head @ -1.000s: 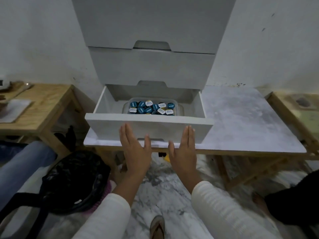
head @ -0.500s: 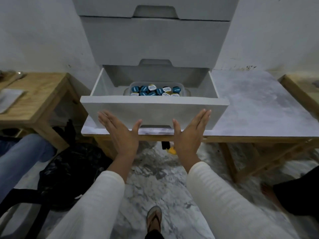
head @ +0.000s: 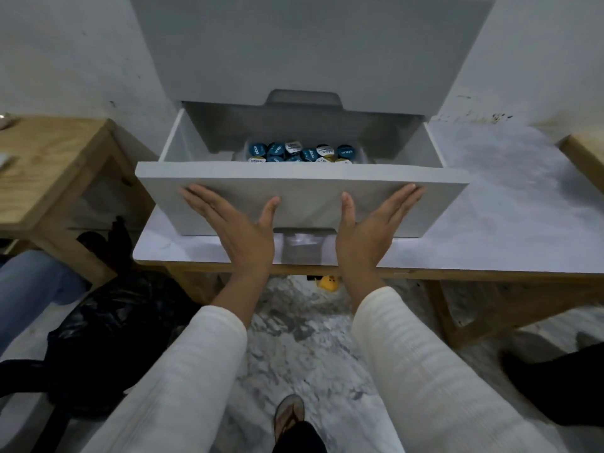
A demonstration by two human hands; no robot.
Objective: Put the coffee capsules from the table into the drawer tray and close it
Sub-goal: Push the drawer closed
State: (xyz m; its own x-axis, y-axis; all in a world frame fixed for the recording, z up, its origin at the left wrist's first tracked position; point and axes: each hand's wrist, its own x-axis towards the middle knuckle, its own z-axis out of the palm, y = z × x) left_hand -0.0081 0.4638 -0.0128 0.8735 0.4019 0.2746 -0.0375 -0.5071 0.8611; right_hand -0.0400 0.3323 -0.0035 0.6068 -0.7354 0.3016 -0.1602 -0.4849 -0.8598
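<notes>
Hands flat against a drawer front: the left hand [head: 240,228] and the right hand [head: 369,228] press the white face of the open drawer [head: 300,197] with fingers straight and fanned outward, thumbs pointing up, gripping nothing. Inside the drawer, well back from its front, a clear plastic tray [head: 362,152] holds the coffee capsules [head: 299,153], most with blue lids and a few with white or gold ones, packed close together. The drawer is the lowest one of a white drawer unit [head: 310,50] that stands on a marble-topped desk [head: 510,207] with wooden legs. Cream sleeves [head: 421,364] cover both forearms. To the left stands a lower wooden side table [head: 55,165], with a black bag [head: 108,335] on the marble floor [head: 304,348] beside it.
</notes>
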